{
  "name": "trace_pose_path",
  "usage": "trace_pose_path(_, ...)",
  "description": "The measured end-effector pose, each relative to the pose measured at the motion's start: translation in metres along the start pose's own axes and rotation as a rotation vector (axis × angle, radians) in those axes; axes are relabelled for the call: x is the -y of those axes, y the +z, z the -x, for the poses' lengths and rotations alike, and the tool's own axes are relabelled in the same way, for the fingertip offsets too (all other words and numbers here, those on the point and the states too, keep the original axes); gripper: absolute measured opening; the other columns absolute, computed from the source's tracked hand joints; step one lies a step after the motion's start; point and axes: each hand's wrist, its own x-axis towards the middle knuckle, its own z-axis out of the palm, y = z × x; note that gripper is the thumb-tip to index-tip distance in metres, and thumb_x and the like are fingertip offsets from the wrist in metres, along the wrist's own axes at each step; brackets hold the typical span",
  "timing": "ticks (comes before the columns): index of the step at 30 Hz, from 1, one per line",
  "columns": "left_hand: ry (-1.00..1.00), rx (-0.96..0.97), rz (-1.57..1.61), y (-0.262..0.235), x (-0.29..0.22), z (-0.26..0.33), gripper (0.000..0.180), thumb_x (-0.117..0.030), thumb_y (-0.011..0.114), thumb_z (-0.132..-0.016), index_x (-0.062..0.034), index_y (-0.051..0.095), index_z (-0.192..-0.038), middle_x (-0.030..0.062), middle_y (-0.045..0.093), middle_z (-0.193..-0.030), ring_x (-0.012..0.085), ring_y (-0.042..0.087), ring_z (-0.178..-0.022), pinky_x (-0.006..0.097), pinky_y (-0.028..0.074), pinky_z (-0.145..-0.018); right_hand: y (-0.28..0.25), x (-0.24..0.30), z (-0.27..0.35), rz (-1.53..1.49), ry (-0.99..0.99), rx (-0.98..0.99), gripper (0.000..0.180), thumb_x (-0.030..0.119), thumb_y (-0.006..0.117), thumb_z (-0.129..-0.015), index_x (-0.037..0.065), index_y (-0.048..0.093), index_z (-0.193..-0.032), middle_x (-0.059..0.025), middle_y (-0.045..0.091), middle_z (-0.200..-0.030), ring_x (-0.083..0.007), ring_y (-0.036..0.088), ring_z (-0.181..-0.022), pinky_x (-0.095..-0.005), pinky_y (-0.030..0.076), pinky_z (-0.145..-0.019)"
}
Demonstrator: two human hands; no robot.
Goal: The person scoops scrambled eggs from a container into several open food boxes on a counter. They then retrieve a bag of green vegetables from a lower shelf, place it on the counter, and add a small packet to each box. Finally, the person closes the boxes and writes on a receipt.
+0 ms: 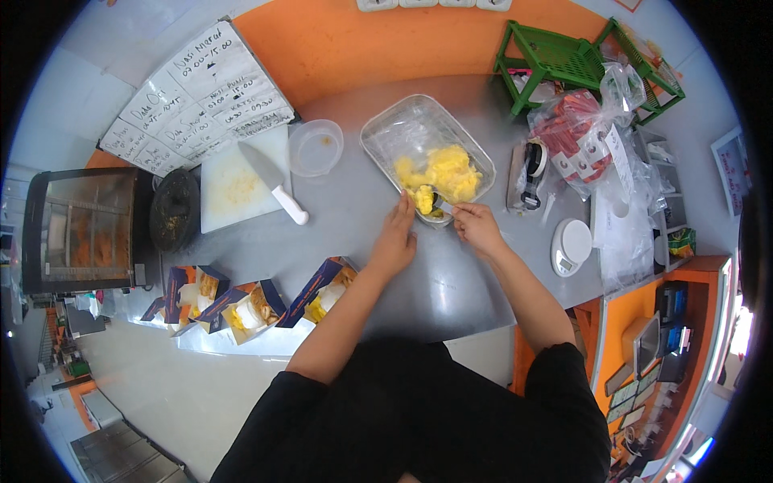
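Observation:
A rectangular metal tray [381, 121] stands on the steel counter, with a mound of yellow scrambled egg [452, 171] toward its near end. My right hand [477, 229] is closed around the handle of a spoon [444, 208] at the tray's near edge. The spoon's dark head sits among the egg, partly covered by a lump of it. My left hand [393, 237] reaches to the tray's near left side. Its fingers are stretched out and touch the rim, while the thumb stays apart from the tray.
Open cardboard boxes of food [256, 312] line the front left edge. A knife [270, 179] lies on a white cutting board [211, 193] near a plastic tub [316, 148]. At right are a white kitchen scale [572, 245], a bag of red packets [573, 133] and a green rack [555, 55].

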Motion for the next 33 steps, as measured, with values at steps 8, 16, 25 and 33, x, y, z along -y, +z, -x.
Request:
trace_pose_path(8, -0.008, -0.008, 0.043, -0.002, 0.000, -0.002, 0.079, 0.001, 0.060, -0.082, 0.0006, 0.026, -0.152, 0.0181, 0.015, -0.163, 0.0433, 0.031, -0.142, 0.043, 0.032, -0.116, -0.003, 0.007, 0.012, -0.554, 0.269, 0.011, 0.023, 0.011, 0.056, -0.095, -0.008, 0.064, -0.104, 0.0041, 0.043, -0.062, -0.0082, 0.035, -0.049, -0.0228, 0.028, -0.044)
trace_pose_path(16, -0.023, -0.029, 0.127, 0.002, -0.008, 0.002, 0.082, -0.002, 0.065, -0.081, 0.0030, 0.025, -0.152, 0.0231, 0.012, -0.162, 0.0436, 0.030, -0.143, 0.044, 0.029, -0.117, -0.011, -0.006, 0.012, 1.084, -0.908, -0.271, 0.021, 0.004, 0.056, -0.086, 0.004, 0.067, -0.105, -0.0062, 0.060, -0.067, -0.0251, 0.064, -0.062, -0.0358, 0.049, -0.056)
trace_pose_path(25, -0.012, -0.016, 0.103, -0.001, -0.005, 0.003, 0.083, -0.007, 0.068, -0.080, 0.0046, 0.026, -0.151, 0.0242, 0.013, -0.162, 0.0439, 0.031, -0.142, 0.044, 0.029, -0.116, -0.017, 0.046, 0.017, 1.564, -0.703, 0.137, 0.022, 0.017, 0.057, -0.089, 0.005, 0.068, -0.103, -0.0142, 0.070, -0.083, -0.0340, 0.069, -0.078, -0.0470, 0.053, -0.071)
trace_pose_path(33, -0.017, 0.007, 0.140, 0.000, -0.005, 0.007, 0.087, -0.008, 0.068, -0.079, -0.0042, 0.024, -0.155, 0.0240, 0.015, -0.161, 0.0423, 0.030, -0.143, 0.044, 0.027, -0.118, -0.024, 0.015, -0.013, 0.515, -0.197, 0.029, 0.019, 0.014, 0.058, -0.092, 0.000, 0.068, -0.084, -0.0095, 0.064, -0.068, -0.0223, 0.059, -0.060, -0.0365, 0.044, -0.056)
